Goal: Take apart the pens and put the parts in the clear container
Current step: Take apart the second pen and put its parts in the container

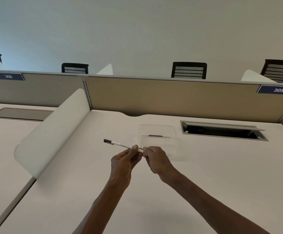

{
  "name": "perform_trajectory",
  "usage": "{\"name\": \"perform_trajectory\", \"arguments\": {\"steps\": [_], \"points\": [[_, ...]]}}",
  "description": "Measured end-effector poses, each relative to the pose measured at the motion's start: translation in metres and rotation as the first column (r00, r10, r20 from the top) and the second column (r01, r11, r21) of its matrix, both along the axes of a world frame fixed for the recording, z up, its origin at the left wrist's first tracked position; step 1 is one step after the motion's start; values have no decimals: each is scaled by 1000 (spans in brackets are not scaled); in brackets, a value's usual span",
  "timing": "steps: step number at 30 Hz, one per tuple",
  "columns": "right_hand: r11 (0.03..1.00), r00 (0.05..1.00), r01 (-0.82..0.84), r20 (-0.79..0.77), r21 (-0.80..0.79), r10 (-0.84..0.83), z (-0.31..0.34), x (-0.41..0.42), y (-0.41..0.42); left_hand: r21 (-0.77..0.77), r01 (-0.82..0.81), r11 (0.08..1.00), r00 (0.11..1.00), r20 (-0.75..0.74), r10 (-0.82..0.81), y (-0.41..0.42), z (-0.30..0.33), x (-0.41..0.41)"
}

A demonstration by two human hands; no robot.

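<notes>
While both hands [123, 163] [156, 160] pinch the pen [120, 144], its right end seems hidden.

- The worktop [205, 183] lies bare on the near side and to the right of both hands, open for passing.
- A white curved divider [53, 137] walls off the left.
- The clear container [157, 132] sits just beyond the right hand [157, 159].
- An open cable hatch [221, 130] (lid raised) interrupts the far right.
- A tan partition [171, 97] closes the back.
</notes>
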State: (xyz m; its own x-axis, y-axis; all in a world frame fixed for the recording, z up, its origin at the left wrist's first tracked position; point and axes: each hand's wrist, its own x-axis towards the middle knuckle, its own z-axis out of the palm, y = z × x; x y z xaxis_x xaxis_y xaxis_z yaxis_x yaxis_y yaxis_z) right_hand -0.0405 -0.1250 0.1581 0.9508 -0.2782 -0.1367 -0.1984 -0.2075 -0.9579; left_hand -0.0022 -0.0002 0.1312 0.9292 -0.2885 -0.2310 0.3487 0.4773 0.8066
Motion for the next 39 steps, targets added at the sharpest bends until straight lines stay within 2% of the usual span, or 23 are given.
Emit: {"name": "perform_trajectory", "arguments": {"steps": [2,3,5,7,8,9,11,14,16,17,20,21,22,23,25,27,29,31,32,34,36,38,39], "points": [[857,961,95,-271,506,53,9,4,-3,23,8,1000,999,42,-9,2,-1,0],[780,937,125,-332,613,111,12,5,-6,26,4,1000,998,55,-5,3,0,0],[760,928,83,-328,645,177,17,5,-11,28,-11,1000,998,67,9,4,2,1],[917,961,-26,-242,397,133,20,4,-11,36,-29,999,997,70,27,2,5,2],[989,983,-82,-155,120,100,20,2,-10,39,-41,998,997,64,39,0,7,1],[969,996,-92,-42,-230,85,18,-1,-10,40,-54,998,997,49,52,-1,8,1],[645,969,-30,136,-764,206,9,-5,-14,39,-75,996,997,7,75,-3,10,-1],[325,901,28,165,-945,402,2,-10,-22,44,-74,996,997,-32,75,-4,10,-4],[254,886,43,154,-966,436,0,-11,-25,46,-66,997,997,-46,68,-3,10,-5],[287,890,56,178,-956,421,-1,-10,-24,43,-60,997,997,-51,62,-3,10,-5],[597,931,34,242,-801,272,-1,-8,-11,22,-42,999,999,-34,42,-1,8,-4],[761,953,0,230,-649,196,0,-6,-4,18,-38,999,999,-17,38,0,7,-3],[922,981,-26,166,-387,97,2,-5,-1,19,-32,999,999,5,31,1,6,-2],[999,999,-6,41,-41,8,5,-2,1,23,-22,999,999,30,21,2,5,-2],[848,965,98,-257,521,46,13,2,0,39,-8,999,997,73,5,4,4,-2],[769,938,102,-318,631,136,17,3,-6,48,-18,999,996,89,13,6,3,-2],[888,958,-2,-253,459,133,19,3,-7,52,-33,998,996,90,29,5,4,0],[995,992,-96,-88,-28,93,20,0,-6,53,-48,997,996,84,44,3,5,1],[939,995,-88,22,-331,101,17,-2,-7,54,-57,997,996,72,53,2,6,0],[642,963,-27,152,-766,222,7,-4,-9,53,-65,996,997,37,63,0,7,0],[402,924,34,182,-915,337,2,-9,-15,60,-53,997,998,18,52,-1,8,0],[325,901,57,189,-944,391,-1,-10,-20,62,-37,997,999,8,36,-1,9,-1],[351,899,62,205,-934,388,-1,-10,-21,53,-32,998,999,-2,32,-1,9,-1]]}}
